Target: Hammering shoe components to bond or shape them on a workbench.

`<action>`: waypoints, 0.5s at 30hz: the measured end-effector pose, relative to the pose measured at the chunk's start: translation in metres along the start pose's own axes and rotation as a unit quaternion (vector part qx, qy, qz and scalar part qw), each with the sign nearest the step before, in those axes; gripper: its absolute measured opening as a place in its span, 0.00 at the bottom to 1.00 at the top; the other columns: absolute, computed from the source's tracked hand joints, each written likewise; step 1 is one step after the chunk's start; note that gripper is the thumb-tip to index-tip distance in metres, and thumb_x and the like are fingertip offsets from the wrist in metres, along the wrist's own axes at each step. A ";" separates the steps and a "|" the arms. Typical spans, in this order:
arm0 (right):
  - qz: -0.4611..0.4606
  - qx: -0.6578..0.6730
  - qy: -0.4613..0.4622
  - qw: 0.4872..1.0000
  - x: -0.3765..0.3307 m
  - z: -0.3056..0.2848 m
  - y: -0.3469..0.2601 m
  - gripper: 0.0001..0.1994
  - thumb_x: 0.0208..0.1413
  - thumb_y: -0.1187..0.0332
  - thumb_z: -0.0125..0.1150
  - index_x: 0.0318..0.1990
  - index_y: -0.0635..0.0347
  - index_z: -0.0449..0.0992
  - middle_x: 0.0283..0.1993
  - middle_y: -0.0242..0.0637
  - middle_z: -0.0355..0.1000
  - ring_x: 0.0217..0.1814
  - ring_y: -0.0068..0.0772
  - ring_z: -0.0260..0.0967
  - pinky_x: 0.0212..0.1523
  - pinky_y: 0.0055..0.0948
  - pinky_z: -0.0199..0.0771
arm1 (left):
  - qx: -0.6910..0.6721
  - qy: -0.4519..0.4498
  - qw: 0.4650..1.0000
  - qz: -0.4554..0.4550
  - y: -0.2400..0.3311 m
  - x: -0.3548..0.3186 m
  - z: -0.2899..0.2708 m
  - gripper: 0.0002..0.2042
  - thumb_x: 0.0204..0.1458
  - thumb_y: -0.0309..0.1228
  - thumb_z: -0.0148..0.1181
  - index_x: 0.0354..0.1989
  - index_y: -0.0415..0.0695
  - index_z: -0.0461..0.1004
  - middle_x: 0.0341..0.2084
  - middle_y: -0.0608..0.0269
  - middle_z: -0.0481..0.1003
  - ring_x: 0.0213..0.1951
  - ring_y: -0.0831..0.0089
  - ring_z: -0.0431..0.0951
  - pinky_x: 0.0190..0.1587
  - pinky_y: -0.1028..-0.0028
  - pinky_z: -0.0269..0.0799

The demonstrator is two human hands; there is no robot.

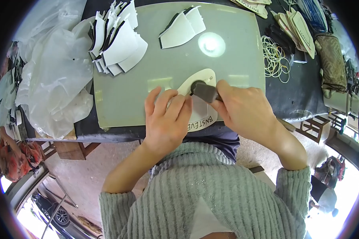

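Note:
A cream pattern board (205, 75) with handwriting on it lies near the front edge of the green mat, between my two hands. My left hand (165, 119) rests over the board's left side with fingers spread, pressing near a small white piece (199, 109) lying on the board. My right hand (247, 109) is closed around a hammer (205, 92). The hammer's dark head is over the middle of the board, close to my left fingertips, beside a small black strip. Its wooden handle sticks out behind my right wrist. My left fingertips are partly hidden.
Stacked white, black-edged pieces (121, 44) lie at the mat's far left, and two more pieces (183, 28) at its far middle. Clear plastic bags (54, 79) cover the left side. Right of the mat (147, 99) are tangled pale cord (273, 57), cream boards (297, 30) and a rolled brown cloth (331, 59).

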State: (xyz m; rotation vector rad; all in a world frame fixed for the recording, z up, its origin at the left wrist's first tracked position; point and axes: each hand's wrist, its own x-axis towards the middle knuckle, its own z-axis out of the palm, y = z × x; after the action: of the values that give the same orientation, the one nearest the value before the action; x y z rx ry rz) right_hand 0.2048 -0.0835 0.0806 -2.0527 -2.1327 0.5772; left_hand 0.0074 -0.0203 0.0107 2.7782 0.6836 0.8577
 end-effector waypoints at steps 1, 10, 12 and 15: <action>0.008 0.036 0.032 0.999 0.000 -0.003 -0.003 0.16 0.62 0.60 0.58 0.32 0.66 0.68 0.18 0.45 0.72 0.20 0.49 0.74 0.21 0.43 0.73 | 0.001 0.000 1.000 -0.002 0.000 0.000 0.000 0.10 0.43 0.25 0.61 0.36 0.39 0.80 0.36 0.64 0.73 0.46 0.68 0.74 0.61 0.54 0.61; 0.033 -0.008 -0.017 0.999 -0.002 0.009 0.002 0.17 0.62 0.58 0.58 0.31 0.65 0.68 0.17 0.43 0.72 0.20 0.49 0.74 0.21 0.42 0.74 | -0.056 0.016 0.995 -0.083 -0.001 0.004 -0.001 0.08 0.43 0.25 0.63 0.35 0.42 0.80 0.35 0.64 0.73 0.47 0.63 0.73 0.58 0.55 0.62; 0.034 0.000 -0.012 0.999 -0.004 0.009 0.002 0.18 0.63 0.57 0.58 0.31 0.64 0.68 0.17 0.43 0.72 0.20 0.49 0.74 0.21 0.42 0.75 | -0.154 -0.003 0.977 -0.149 -0.007 -0.001 -0.008 0.13 0.40 0.21 0.66 0.38 0.43 0.80 0.35 0.63 0.74 0.46 0.59 0.74 0.54 0.55 0.65; 0.029 -0.012 -0.001 1.000 -0.004 0.010 0.003 0.18 0.63 0.56 0.58 0.31 0.64 0.68 0.16 0.42 0.71 0.19 0.49 0.74 0.21 0.41 0.75 | -0.093 0.000 0.994 -0.057 -0.009 -0.003 -0.007 0.13 0.41 0.22 0.66 0.38 0.44 0.80 0.35 0.63 0.74 0.47 0.60 0.73 0.57 0.54 0.63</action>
State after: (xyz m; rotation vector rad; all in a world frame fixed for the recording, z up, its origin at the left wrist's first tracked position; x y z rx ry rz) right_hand 0.2041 -0.0896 0.0714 -2.1330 -2.0972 0.5648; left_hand -0.0022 -0.0143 0.0122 2.5483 0.7148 0.8522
